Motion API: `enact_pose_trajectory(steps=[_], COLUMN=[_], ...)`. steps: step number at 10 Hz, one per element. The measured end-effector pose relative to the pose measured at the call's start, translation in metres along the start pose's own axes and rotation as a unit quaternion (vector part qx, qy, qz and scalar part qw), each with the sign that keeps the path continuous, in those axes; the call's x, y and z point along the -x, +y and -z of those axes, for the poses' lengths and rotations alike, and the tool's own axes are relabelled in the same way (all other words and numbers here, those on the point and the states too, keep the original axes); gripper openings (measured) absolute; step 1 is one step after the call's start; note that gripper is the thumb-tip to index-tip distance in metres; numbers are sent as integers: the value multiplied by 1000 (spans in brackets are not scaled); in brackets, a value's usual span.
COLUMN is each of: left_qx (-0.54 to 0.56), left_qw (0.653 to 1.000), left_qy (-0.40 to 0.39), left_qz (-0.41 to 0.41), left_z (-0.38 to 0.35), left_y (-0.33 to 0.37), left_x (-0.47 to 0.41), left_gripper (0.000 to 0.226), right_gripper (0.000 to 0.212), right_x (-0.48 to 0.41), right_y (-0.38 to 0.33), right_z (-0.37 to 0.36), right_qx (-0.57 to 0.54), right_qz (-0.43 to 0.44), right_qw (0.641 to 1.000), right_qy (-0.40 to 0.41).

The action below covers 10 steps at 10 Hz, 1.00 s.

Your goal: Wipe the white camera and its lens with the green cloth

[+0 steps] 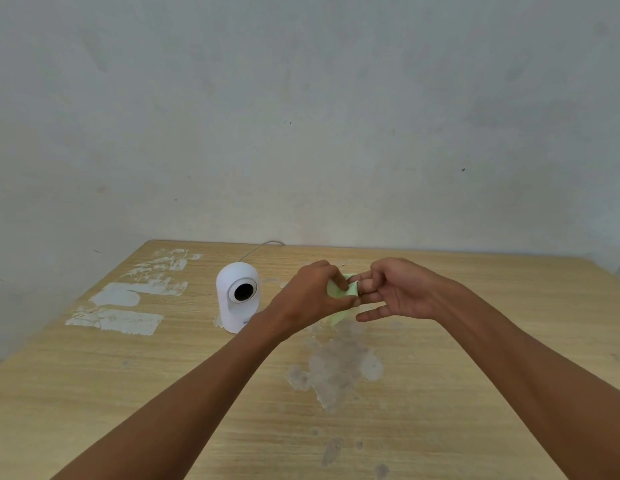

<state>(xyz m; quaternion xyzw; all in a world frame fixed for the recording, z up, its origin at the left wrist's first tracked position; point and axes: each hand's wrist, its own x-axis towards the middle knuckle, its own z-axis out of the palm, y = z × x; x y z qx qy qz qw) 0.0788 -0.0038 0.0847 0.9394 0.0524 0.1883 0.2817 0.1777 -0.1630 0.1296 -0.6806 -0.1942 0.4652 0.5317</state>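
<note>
The white camera (236,299) stands upright on the wooden table (128,375), its round black lens (243,291) facing me. A thin cable runs from behind it toward the wall. To its right, both hands meet above the table around a small light green cloth (339,293). My left hand (310,294) pinches the cloth, most of which it hides. My right hand (395,289) touches the cloth's right edge with its thumb and forefinger, its other fingers spread. Neither hand touches the camera.
White paint or tape patches (128,306) mark the table's left side. A grey stain (339,368) lies in the middle, below the hands. A bare grey wall (301,116) rises behind the table's far edge.
</note>
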Motion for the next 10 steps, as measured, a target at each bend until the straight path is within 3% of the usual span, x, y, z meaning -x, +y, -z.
enact_pose_trajectory(steps=[1,2,3,4,5,6,7,8,10], left_qx=[48,55,97,181,262,220,166,108,61], left_qw=[999,998,994,978,951,954,966,979,986], left_qy=[-8,3,41,19,-34,-41,-26,-8,-7], left_qz=[20,19,37,99,161,197,196,171,157], left_z=[-2,-6,-6,-6,-10,-20,-30,-38,-39], left_y=[-3,-6,-12,-19,-30,-40,-46,-48,-51], left_x=[4,4,2,-2,-3,0,5,7,6], left_gripper=[48,27,11,5,9,22,34,33,35], right_gripper=[55,52,40,29,28,7,13,20,43], right_x=[0,-3,-7,-18,-27,-36,-48,-56,-59], right_y=[0,2,6,18,33,49,65,72,76], right_z=[2,5,3,3,1,-5,-9,-12,-13], right_qx=[-62,-61,57,143,187,148,210,272,301], right_qz=[1,8,42,78,39,48,60,71,55], right_qw=[997,996,996,969,969,975,952,930,911], right_qy=[-45,-68,58,183,156,159,214,239,278])
